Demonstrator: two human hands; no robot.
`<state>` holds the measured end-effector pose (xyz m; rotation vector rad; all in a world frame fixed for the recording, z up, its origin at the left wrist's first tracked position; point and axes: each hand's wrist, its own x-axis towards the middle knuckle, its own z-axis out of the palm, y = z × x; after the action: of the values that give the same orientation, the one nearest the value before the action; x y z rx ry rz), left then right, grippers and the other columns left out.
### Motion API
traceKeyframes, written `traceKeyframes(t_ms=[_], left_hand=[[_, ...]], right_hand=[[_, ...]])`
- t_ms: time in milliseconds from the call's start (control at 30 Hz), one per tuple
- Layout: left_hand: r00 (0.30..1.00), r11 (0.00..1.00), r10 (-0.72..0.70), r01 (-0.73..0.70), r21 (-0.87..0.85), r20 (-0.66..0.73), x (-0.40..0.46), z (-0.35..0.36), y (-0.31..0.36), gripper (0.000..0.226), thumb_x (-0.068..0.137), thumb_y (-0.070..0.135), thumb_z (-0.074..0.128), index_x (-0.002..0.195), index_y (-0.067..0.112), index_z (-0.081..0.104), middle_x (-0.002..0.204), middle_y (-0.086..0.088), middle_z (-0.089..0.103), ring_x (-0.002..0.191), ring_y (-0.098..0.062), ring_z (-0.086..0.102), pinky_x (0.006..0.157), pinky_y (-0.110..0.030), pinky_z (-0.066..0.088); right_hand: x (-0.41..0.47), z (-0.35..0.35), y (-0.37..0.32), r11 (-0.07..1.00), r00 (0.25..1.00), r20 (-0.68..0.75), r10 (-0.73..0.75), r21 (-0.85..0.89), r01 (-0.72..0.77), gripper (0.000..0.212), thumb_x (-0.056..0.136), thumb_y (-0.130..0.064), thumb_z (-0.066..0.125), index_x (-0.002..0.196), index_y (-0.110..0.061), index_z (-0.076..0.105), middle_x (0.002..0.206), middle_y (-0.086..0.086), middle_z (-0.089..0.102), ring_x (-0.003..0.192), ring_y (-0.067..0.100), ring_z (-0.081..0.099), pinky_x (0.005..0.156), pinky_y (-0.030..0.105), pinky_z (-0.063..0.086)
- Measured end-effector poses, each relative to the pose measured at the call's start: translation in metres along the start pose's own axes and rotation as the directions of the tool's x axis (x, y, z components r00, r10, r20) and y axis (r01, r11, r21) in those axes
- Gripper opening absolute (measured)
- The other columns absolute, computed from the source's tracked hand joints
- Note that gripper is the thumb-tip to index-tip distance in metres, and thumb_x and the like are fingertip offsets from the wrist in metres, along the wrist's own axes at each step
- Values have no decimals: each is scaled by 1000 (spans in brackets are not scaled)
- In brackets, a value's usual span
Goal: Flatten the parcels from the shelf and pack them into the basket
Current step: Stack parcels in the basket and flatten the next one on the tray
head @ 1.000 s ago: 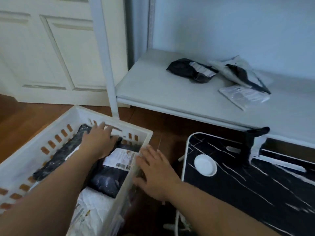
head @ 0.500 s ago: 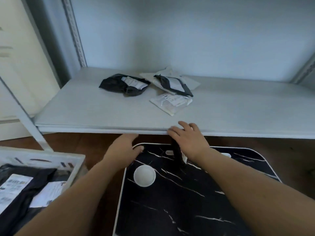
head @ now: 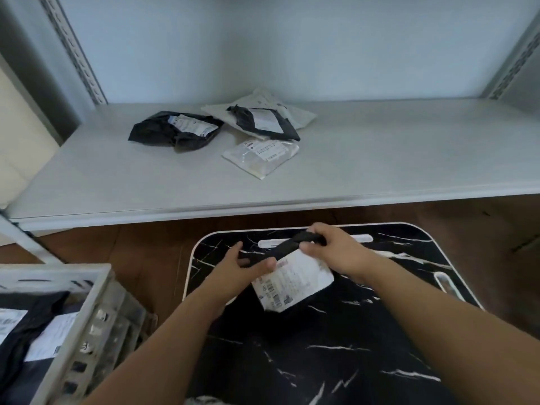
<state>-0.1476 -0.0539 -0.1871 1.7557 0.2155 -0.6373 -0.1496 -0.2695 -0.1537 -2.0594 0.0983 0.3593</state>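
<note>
A black parcel with a white label [head: 292, 283] lies on the black marble-pattern board [head: 336, 346]. My left hand [head: 242, 266] pinches its upper left edge. My right hand [head: 330, 247] grips its black top end. On the white shelf [head: 380, 171] lie a crumpled black parcel [head: 172, 131], a black parcel [head: 263, 122] resting on a white one [head: 298, 112], and a clear parcel [head: 263, 154]. The white basket [head: 84, 325] at lower left holds several black parcels with labels.
Brown wooden floor [head: 140, 247] shows between shelf, board and basket. Perforated shelf uprights stand at the left [head: 73, 51] and right [head: 517, 62]. A white slanted post [head: 23, 241] stands by the basket.
My view swung from the basket to the shelf and board. Both hands left the basket and now hold the black labelled parcel on the board.
</note>
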Motion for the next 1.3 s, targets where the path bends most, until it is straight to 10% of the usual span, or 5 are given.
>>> traceKeyframes(t_ms=[500, 700, 900, 1167, 1300], left_hand=[[987, 910, -154, 162, -381, 51, -30, 59, -3, 28, 64, 4, 78, 89, 6, 66, 80, -12, 73, 76, -27, 70, 68, -40, 54], [987, 997, -68, 70, 11, -142, -33, 50, -3, 12, 79, 18, 76, 85, 16, 66, 88, -5, 70, 84, -19, 67, 75, -36, 55], [942, 931, 115, 8, 365, -315, -34, 56, -29, 18, 86, 20, 69, 103, 19, 64, 104, -2, 66, 87, -11, 60, 78, -28, 50], [918, 230, 386, -195, 953, 95, -28, 77, -82, 74, 84, 48, -16, 151, 18, -4, 158, -1, -15, 144, -18, -19, 119, -36, -10], [893, 255, 440, -231, 939, 100, -25, 75, -105, 62, 100, 43, 0, 144, 9, 28, 153, -11, 30, 142, -24, 28, 112, -39, 19]], right_hand=[[-58, 54, 92, 869, 873, -277, 401, 416, -268, 7, 90, -15, 65, 83, -15, 61, 84, 9, 67, 77, 26, 61, 75, 39, 51], [-65, 46, 87, 872, 873, -269, 407, 399, -284, 16, 91, -20, 65, 77, -13, 60, 78, 7, 63, 71, 18, 56, 65, 30, 46], [-78, 49, 90, 935, 928, -303, 219, -207, -288, 15, 95, -29, 56, 107, -20, 58, 94, -3, 63, 89, 17, 60, 78, 30, 48], [-72, 96, 103, 579, 919, -164, -358, -812, 80, 50, 98, -36, 28, 127, -11, 61, 139, 5, 55, 134, 24, 44, 107, 43, 28], [-71, 110, 122, 531, 948, -57, -314, -838, 125, 56, 103, -41, 18, 139, -10, 46, 150, 6, 41, 143, 23, 29, 109, 46, 20]])
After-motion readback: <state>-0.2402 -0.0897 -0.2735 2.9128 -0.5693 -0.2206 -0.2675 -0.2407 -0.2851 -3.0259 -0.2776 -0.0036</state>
